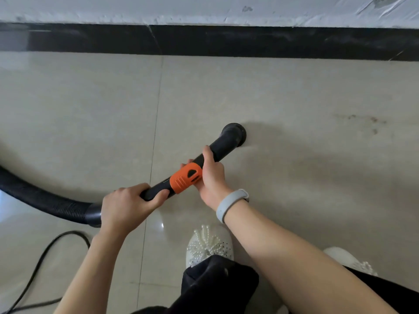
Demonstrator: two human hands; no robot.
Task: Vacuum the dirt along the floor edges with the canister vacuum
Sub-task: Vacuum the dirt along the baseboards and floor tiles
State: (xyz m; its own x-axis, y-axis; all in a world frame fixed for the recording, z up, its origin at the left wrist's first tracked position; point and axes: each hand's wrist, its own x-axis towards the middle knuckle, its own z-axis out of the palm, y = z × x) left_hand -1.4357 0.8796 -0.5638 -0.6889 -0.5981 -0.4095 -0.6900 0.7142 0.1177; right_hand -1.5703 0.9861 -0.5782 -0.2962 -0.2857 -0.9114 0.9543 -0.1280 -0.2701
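Observation:
A black vacuum wand (223,145) with an orange collar (184,177) points down at the beige tile floor (294,87). Its round nozzle (234,132) rests on the tile, well short of the black baseboard (226,40). My left hand (127,203) grips the wand's rear end where the ribbed black hose (38,196) joins. My right hand (212,175) wraps the wand just ahead of the orange collar; a grey band sits on that wrist. Brown dirt specks (362,121) lie on the floor to the right of the nozzle. The canister itself is out of view.
A black power cord (45,252) loops across the floor at the lower left. My white beaded shoes (209,244) stand just behind the wand. A white wall (204,10) rises above the baseboard. A tile joint (156,123) runs away from me, left of the nozzle.

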